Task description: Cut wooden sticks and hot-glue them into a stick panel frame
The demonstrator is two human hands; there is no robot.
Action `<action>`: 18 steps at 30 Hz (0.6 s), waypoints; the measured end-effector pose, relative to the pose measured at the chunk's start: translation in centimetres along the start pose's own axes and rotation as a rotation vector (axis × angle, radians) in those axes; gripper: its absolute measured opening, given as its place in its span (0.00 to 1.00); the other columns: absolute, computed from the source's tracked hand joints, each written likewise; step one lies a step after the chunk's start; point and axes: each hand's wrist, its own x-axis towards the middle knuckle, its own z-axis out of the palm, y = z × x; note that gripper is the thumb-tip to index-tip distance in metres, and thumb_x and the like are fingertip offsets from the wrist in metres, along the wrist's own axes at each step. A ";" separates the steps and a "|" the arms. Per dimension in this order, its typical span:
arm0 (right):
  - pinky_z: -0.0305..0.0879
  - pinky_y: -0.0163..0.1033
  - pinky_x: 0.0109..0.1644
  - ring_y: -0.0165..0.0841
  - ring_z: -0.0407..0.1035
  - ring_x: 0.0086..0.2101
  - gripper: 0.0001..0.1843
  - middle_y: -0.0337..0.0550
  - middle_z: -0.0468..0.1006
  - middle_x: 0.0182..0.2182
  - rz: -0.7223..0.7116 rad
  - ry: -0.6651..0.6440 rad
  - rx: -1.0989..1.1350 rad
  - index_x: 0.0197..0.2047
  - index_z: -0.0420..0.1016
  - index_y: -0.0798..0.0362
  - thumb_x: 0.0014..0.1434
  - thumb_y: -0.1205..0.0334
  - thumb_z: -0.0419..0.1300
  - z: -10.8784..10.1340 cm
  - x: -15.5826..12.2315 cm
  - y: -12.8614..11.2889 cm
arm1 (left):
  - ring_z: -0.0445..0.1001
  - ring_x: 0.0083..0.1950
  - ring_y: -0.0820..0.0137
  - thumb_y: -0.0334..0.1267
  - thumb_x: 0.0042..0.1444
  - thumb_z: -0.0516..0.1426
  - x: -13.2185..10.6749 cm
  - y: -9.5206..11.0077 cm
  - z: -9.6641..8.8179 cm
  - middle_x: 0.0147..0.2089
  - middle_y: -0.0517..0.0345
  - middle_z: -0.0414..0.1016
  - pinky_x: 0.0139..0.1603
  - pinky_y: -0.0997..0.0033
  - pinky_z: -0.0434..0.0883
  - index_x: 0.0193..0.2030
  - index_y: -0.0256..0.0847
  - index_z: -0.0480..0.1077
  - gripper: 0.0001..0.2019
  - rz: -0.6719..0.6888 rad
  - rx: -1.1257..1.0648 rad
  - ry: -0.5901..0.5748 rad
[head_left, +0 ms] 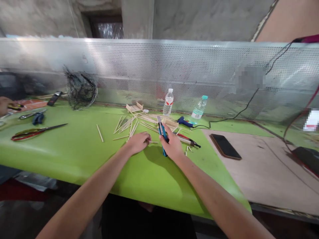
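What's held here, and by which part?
Right hand grips the blue utility knife mid-handle; left hand pinches a thin stick by its end.

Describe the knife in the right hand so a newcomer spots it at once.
On the green table, find the heap of wooden sticks. Just right of it, the right hand grips a utility knife: blue body, blade up, unlike the blue glue gun lying behind.
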 end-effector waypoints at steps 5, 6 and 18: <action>0.65 0.38 0.37 0.38 0.74 0.32 0.25 0.43 0.79 0.33 0.096 0.085 0.263 0.60 0.67 0.52 0.63 0.51 0.53 0.4 0.5 0.8 | 0.75 0.42 0.68 0.36 0.66 0.50 0.0 0.3 0.1 0.48 0.54 0.76 0.44 0.65 0.72 0.43 0.41 0.72 0.10 0.023 -0.033 0.086; 0.66 0.38 0.38 0.37 0.74 0.33 0.20 0.43 0.79 0.33 0.098 0.094 0.365 0.55 0.70 0.51 0.63 0.52 0.53 0.6 0.6 1.1 | 0.75 0.42 0.68 0.37 0.67 0.49 0.0 0.6 0.0 0.48 0.54 0.75 0.43 0.66 0.72 0.43 0.41 0.72 0.10 0.037 -0.023 0.097; 0.59 0.32 0.21 0.23 0.61 0.18 0.20 0.38 0.78 0.31 0.311 -0.045 0.929 0.39 0.73 0.52 0.50 0.47 0.67 0.8 0.8 0.7 | 0.72 0.37 0.73 0.41 0.70 0.47 -0.5 2.2 -1.2 0.47 0.57 0.73 0.35 0.72 0.67 0.45 0.42 0.69 0.12 0.079 0.066 0.245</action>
